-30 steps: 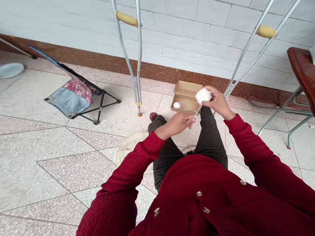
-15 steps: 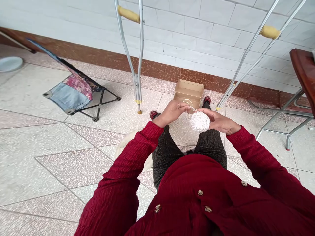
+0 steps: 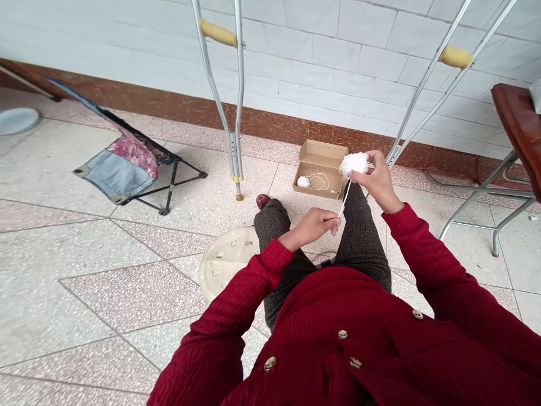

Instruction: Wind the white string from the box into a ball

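Note:
My right hand (image 3: 376, 177) grips a white ball of yarn (image 3: 353, 164) by its right side, raised above my right knee. From the ball a taut strand of yarn (image 3: 345, 198) runs down to my left hand (image 3: 318, 225), whose thumb and forefinger pinch it over my lap. On the floor beyond sits an open cardboard box (image 3: 315, 192). A smaller white yarn ball (image 3: 304, 181) lies in its left part, with loose loops of yarn beside it.
Two metal crutches lean on the tiled wall, one crutch (image 3: 236, 146) left of the box, the other crutch (image 3: 416, 98) to its right. A folding chair (image 3: 135, 163) stands at left, a brown-seated stool (image 3: 513, 118) at right. A pale plastic stool (image 3: 224, 254) is beside my left leg.
My right hand has lifted the ball up and to the right. My left hand has dropped lower, stretching the strand between them. The box's contents now show.

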The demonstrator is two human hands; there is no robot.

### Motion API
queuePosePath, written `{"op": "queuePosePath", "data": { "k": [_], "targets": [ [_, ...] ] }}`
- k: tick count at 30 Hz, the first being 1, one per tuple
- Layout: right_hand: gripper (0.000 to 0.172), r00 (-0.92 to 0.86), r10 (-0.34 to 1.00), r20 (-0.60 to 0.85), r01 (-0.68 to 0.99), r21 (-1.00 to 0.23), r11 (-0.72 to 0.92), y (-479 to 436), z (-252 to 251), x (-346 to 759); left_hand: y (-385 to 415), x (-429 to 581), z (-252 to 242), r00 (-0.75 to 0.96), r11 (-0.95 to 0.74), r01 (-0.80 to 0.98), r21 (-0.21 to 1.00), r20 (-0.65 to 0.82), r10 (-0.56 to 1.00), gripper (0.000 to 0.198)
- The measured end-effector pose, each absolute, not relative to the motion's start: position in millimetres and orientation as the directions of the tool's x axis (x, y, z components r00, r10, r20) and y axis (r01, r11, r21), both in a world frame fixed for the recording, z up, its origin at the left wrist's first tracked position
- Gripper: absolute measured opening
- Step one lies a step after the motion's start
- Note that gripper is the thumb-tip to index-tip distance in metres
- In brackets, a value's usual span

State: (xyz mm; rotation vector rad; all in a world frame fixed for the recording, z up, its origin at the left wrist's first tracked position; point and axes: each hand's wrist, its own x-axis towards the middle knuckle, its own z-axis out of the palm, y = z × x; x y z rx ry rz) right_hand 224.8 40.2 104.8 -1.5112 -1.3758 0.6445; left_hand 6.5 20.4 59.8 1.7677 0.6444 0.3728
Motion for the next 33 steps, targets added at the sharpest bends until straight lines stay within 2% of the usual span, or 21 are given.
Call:
{"op": "queuePosePath", "data": {
  "k": [2, 5, 8, 11, 14, 17, 20, 22, 24, 26, 28, 29, 31, 33],
  "targets": [
    [0.053, 0.251, 0.941, 0.227, 0.553, -0.832, 0.054, 41, 86, 224, 21, 5, 71, 0.807, -0.229, 0.247, 0.942, -0.069, 0.586, 0.038],
    [0.053, 0.113, 0.992, 0.054, 0.525, -0.851, -0.013, 27, 68, 220, 34, -2, 87, 0.781, -0.345, 0.272, 0.898, 0.003, 0.625, 0.034],
    [0.049, -0.206, 0.961, -0.184, 0.248, -0.960, -0.131, -2, 65, 212, 52, -10, 91, 0.727, -0.517, 0.324, 0.792, 0.142, 0.672, 0.029],
    [0.047, -0.432, 0.865, -0.256, -0.113, -0.936, -0.333, -32, 70, 201, 58, -13, 80, 0.699, -0.574, 0.368, 0.731, 0.190, 0.690, 0.032],
    [0.048, -0.442, 0.854, -0.275, -0.306, -0.848, -0.432, -52, 79, 197, 50, -10, 60, 0.699, -0.518, 0.368, 0.772, 0.137, 0.701, 0.036],
    [0.051, -0.358, 0.883, -0.303, -0.375, -0.820, -0.433, -56, 94, 203, 32, -7, 38, 0.660, -0.373, 0.354, 0.858, 0.054, 0.749, 0.037],
    [0.049, -0.195, 0.940, -0.280, -0.346, -0.877, -0.333, -42, 110, 214, 10, -4, 23, 0.663, -0.211, 0.302, 0.930, -0.046, 0.747, 0.040],
    [0.046, -0.011, 0.980, -0.199, -0.231, -0.953, -0.196, -24, 115, 220, -4, -1, 21, 0.694, -0.152, 0.268, 0.951, -0.081, 0.715, 0.041],
    [0.048, 0.190, 0.980, -0.052, -0.013, -0.999, -0.051, -3, 110, 223, -14, 0, 27, 0.731, -0.131, 0.245, 0.961, -0.095, 0.675, 0.040],
    [0.055, 0.285, 0.955, 0.081, 0.255, -0.967, 0.005, 12, 97, 223, -19, -2, 37, 0.758, -0.138, 0.234, 0.962, -0.092, 0.646, 0.040],
    [0.056, 0.234, 0.969, 0.083, 0.431, -0.902, -0.027, 16, 81, 221, -18, -8, 48, 0.760, -0.165, 0.237, 0.957, -0.077, 0.645, 0.040],
    [0.054, 0.169, 0.985, 0.019, 0.443, -0.895, -0.058, 13, 73, 218, -15, -13, 52, 0.753, -0.186, 0.243, 0.952, -0.064, 0.655, 0.040],
    [0.049, 0.001, 0.988, -0.152, 0.347, -0.927, -0.143, 0, 62, 212, -6, -23, 59, 0.730, -0.236, 0.259, 0.936, -0.030, 0.683, 0.040],
    [0.049, -0.147, 0.953, -0.264, 0.198, -0.952, -0.233, -18, 57, 204, 4, -30, 60, 0.713, -0.286, 0.272, 0.919, 0.007, 0.701, 0.039]
  ]
}}
